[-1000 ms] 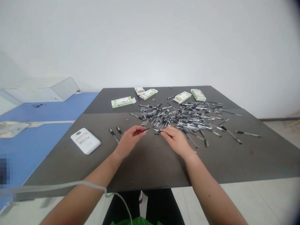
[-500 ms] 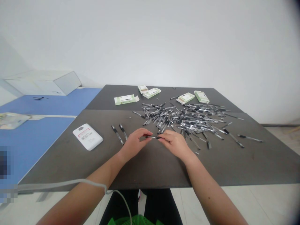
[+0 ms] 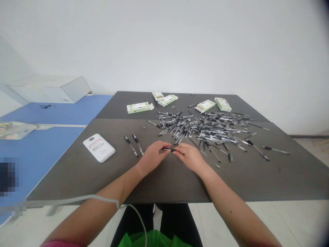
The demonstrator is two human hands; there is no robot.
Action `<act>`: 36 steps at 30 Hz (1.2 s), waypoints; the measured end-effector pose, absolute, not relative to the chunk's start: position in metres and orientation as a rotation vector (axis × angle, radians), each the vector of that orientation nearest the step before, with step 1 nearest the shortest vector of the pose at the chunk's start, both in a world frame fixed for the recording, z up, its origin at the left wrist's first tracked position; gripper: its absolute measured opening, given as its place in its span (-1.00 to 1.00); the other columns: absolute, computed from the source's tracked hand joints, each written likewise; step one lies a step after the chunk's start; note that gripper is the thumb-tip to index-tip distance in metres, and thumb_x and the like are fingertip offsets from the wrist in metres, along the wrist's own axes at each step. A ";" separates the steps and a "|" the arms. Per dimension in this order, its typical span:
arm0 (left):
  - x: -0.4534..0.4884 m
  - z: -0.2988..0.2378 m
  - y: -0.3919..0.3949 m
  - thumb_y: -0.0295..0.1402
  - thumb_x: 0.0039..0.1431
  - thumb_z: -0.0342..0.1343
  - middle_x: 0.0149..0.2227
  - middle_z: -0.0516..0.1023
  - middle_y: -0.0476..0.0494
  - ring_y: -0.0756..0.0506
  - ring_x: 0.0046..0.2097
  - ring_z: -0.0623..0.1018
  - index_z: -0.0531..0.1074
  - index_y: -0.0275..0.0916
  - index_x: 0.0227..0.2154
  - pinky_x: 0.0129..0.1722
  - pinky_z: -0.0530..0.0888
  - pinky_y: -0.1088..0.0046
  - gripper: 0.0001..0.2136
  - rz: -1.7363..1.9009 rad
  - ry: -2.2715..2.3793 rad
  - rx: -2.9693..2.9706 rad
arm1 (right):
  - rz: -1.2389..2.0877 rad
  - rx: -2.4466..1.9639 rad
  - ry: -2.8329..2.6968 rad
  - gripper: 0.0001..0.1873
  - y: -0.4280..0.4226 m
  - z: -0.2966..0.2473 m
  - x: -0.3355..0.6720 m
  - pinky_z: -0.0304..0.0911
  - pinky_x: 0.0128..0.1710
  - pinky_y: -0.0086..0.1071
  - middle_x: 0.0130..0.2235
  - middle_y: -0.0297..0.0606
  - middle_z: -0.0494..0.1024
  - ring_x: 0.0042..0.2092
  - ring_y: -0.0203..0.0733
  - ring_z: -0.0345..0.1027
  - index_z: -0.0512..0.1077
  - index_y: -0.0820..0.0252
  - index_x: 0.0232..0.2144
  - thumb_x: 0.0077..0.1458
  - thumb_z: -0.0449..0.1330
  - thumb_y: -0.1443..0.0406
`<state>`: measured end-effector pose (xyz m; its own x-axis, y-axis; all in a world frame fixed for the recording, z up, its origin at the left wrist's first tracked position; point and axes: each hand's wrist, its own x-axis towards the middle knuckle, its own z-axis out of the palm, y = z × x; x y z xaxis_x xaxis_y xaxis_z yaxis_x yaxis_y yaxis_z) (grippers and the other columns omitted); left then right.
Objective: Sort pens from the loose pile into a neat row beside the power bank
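My left hand [image 3: 153,157] and my right hand [image 3: 189,157] meet at the middle of the dark grey table [image 3: 246,178]. Their fingertips pinch a short black pen part [image 3: 169,149] from either side. Just beyond my right hand lies a large loose pile of black and clear ballpoint pens and pen parts [image 3: 205,133]. Two whole black-grip pens [image 3: 131,145] lie side by side to the left of my left hand, not touching it.
A white rounded plastic case [image 3: 99,148] lies on the table at the left. Several pale green pen boxes [image 3: 139,107] stand along the far side. Blue desks [image 3: 51,118] adjoin on the left, and a grey cable [image 3: 77,198] crosses my left forearm.
My hands have come together from slightly apart, and the small black pieces they held now meet between the fingertips. The whole view has shifted slightly as my head moved.
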<state>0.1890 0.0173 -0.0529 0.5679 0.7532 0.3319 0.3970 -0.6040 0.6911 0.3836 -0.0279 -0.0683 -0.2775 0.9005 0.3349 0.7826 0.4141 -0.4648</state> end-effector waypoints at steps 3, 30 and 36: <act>0.176 -0.046 0.023 -0.34 0.12 0.09 -0.09 0.50 -0.20 -0.08 -0.10 0.50 0.35 -0.26 -0.01 0.01 0.38 0.31 -0.65 0.960 1.095 2.259 | 0.440 -1.503 -2.021 -0.74 -0.025 -0.074 0.376 0.24 -0.18 -0.35 -0.28 -0.18 0.50 -0.20 -0.18 0.37 0.50 0.19 -0.20 0.19 0.03 0.30; 0.162 -0.041 0.071 -0.38 0.17 -0.07 -0.17 0.55 -0.26 -0.15 -0.10 0.50 0.49 -0.28 -0.18 -0.03 0.38 0.32 -0.73 0.642 1.482 2.368 | 0.337 -1.853 -1.460 -0.77 0.027 -0.064 0.374 0.20 -0.32 -0.35 -0.42 -0.31 0.53 -0.38 -0.19 0.37 0.49 0.13 -0.36 0.01 0.06 0.22; 0.204 -0.047 0.110 -0.34 0.11 0.00 -0.21 0.56 -0.43 -0.23 -0.10 0.53 0.55 -0.36 -0.31 -0.10 0.41 0.31 -0.74 0.204 1.580 2.360 | 0.353 -1.724 -1.241 -0.72 0.025 -0.074 0.378 0.22 -0.27 -0.32 -0.34 -0.23 0.56 -0.33 -0.16 0.38 0.48 0.19 -0.30 -0.01 0.06 0.19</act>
<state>0.2042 0.1098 -0.0470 0.3874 0.9208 -0.0447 0.8792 -0.3545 0.3184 0.3778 0.0246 -0.0742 0.4436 0.8521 0.2777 0.5780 -0.0352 -0.8153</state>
